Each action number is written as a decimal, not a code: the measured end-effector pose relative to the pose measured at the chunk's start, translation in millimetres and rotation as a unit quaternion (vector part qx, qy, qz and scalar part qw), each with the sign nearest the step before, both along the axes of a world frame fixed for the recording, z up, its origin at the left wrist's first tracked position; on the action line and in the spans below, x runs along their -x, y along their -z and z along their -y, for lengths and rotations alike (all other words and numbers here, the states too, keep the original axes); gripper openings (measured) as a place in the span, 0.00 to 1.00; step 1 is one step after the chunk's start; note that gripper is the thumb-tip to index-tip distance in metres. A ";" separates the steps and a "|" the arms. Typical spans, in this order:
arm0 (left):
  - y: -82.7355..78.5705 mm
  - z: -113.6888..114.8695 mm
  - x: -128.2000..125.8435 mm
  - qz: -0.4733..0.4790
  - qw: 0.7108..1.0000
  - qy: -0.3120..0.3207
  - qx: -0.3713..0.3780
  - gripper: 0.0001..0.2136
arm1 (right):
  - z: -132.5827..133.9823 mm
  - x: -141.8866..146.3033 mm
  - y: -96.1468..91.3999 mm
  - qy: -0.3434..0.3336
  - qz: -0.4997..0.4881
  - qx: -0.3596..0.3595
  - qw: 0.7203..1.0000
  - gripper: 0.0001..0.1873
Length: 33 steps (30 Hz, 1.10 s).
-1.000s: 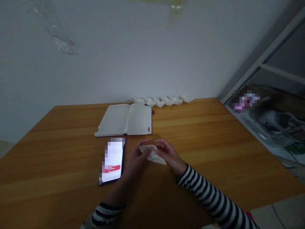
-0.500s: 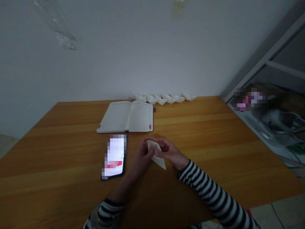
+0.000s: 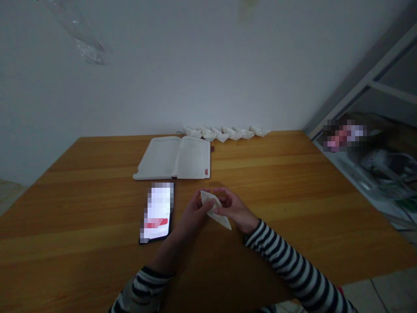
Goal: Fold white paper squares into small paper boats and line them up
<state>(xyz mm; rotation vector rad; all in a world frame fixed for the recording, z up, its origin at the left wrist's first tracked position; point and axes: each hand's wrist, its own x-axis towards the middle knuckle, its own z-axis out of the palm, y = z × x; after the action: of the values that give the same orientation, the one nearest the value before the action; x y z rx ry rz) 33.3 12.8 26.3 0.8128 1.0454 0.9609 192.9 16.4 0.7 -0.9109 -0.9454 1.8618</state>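
Left hand (image 3: 194, 211) and right hand (image 3: 234, 208) are pinching folded paper (image 3: 220, 219) between their fingers, its loose corner seemingly needing a crease next.

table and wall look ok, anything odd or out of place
Nothing on the table looks spilled or damaged; the open notebook and phone lie flat. The one odd thing is a shiny clear streak high on the wall at upper left, perhaps tape or plastic, though it's too blurred to tell.

The left hand (image 3: 192, 214) and right hand (image 3: 233, 208) half hide the folded paper (image 3: 221, 218) — the phone screen (image 3: 158, 211) is pixelated.
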 end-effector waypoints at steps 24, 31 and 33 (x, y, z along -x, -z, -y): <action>10.2 -7.7 9.2 0.078 0.994 -0.068 0.048 0.26 | 0.4 2.4 -9.4 0.110 0.025 -0.105 0.988 0.17; 10.6 -9.3 9.9 0.070 0.988 -0.119 0.066 0.28 | 4.6 7.3 -7.5 0.127 0.132 -0.267 0.946 0.14; 8.8 -7.8 8.2 0.065 0.988 -0.118 0.075 0.29 | 3.4 9.4 -4.9 0.154 0.144 -0.271 0.939 0.11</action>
<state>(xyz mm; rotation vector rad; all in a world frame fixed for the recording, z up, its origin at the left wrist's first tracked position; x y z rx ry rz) 25.1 20.7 17.5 0.5034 1.1021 1.1048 183.5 13.0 5.6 -0.9289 -1.3242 1.1319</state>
